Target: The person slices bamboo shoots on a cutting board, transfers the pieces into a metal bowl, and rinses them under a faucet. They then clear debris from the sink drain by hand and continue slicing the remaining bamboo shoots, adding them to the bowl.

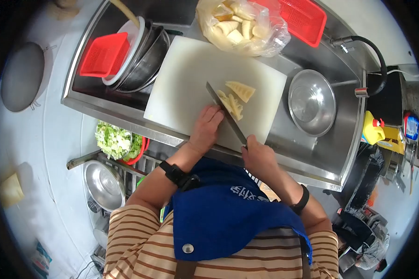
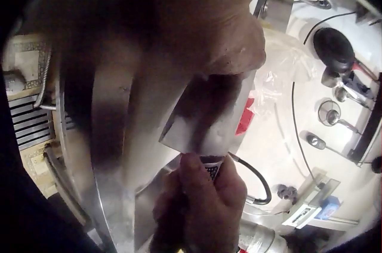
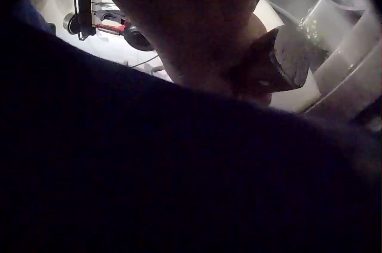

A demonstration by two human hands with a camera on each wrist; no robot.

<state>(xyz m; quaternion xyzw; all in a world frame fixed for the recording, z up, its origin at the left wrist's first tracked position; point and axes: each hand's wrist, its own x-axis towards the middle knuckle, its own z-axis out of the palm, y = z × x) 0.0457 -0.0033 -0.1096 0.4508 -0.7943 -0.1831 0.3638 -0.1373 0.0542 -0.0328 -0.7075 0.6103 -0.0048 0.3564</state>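
The right hand [image 1: 260, 158] grips a flat metal knife [image 1: 231, 120], mid-frame. The left hand [image 1: 206, 128] is beside it; I can't tell its grip. Thin yellow slices [image 1: 236, 108] lie there on a smooth white board [image 1: 186, 69] over a steel sink [image 1: 111, 114].

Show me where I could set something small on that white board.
Roomiest: the left of the board, between the stacked bowls and the knife. A smaller bare patch lies between the pale cut pieces and the board's right edge. Crowded: around the left hand, right hand and knife, and by the far edge, near the plastic bag.
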